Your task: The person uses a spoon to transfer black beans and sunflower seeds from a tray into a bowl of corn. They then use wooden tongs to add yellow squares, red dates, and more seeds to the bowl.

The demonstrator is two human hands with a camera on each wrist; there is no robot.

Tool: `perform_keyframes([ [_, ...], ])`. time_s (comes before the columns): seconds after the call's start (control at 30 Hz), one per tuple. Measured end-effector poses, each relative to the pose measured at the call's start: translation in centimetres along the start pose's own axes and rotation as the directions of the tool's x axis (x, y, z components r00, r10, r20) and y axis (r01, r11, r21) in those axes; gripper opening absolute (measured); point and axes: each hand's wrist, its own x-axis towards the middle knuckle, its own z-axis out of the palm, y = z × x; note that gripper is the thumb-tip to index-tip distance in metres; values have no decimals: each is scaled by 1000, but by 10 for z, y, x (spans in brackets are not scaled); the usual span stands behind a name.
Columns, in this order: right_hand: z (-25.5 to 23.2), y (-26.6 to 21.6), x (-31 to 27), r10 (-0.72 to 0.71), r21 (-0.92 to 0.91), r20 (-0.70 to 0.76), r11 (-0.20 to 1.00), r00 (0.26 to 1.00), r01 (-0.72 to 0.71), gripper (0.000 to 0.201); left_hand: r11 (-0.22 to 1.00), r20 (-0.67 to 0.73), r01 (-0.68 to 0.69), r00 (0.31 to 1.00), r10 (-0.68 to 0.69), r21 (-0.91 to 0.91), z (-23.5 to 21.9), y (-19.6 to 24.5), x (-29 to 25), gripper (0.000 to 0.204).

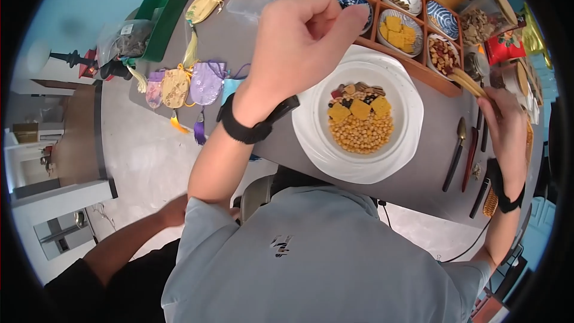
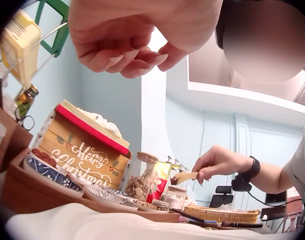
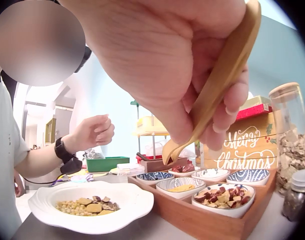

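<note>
Wooden utensil [image 3: 218, 85], held raised near the right end of a wooden tray [image 3: 180, 220].
Right hand [image 1: 505, 122]: grasping the utensil between thumb and fingers. Bowl of chopped red and tan pieces [image 3: 220, 210]: in the tray's near right corner; further small bowls in neighbouring compartments. Tray: toward the tabletop's far edge. White plate [image 1: 311, 137]: by the tabletop's near edge, just beside the tray; yellow kernels, yellow squares and dark pieces inside. Left hand [image 1: 299, 42]: raised, holding nothing, fingers loosely curled. Spoon [image 1: 456, 157]: dark-handled, toward the tabletop's near right corner. Drawstring pouches [image 1: 175, 87], tasselled: along the tabletop's left edge. Green bin [image 1: 166, 21]: same edge, farther back.
</note>
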Motion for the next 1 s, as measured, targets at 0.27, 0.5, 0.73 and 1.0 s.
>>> perform_keyframes([
  [0.27, 6, -43, -3, -182, 33, 63, 983, 981, 181, 20, 960, -48, 110, 991, -127, -259, 1, -12, -3, 42],
  [0.5, 35, -59, 7, -275, 98, 173, 960, 946, 261, 18, 916, 9, 233, 970, -244, -327, -8, -16, -21, 35],
  [0.73, 61, -68, 17, -371, 56, 163, 929, 914, 366, 20, 856, 86, 305, 951, -296, -417, -14, -31, -31, 31],
  [1.0, 80, -73, 26, -417, 3, 145, 907, 897, 421, 21, 900, 37, 323, 944, -327, -292, -6, -41, -31, 40],
])
